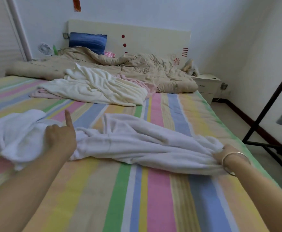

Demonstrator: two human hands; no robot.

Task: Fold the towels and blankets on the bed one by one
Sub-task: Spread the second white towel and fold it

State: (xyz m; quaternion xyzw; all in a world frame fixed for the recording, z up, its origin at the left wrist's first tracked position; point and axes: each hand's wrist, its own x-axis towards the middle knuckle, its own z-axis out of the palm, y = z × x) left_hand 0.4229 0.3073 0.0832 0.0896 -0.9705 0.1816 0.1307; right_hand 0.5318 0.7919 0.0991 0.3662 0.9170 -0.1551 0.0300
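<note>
A long white towel (136, 144) lies rumpled across the near part of the striped bed (150, 190). My left hand (61, 138) holds its left portion with curled fingers, one finger sticking straight up. My right hand (223, 154), a bangle on the wrist, grips the bunched right end near the bed's right edge. Further back lies a cream towel (103, 87) crumpled over a pink towel (36, 94).
A beige quilt (120, 66) is heaped along the head of the bed below a blue pillow (88, 41) and the headboard. A white nightstand (207, 84) stands at the far right. A black metal rack (267, 114) stands on the floor right of the bed.
</note>
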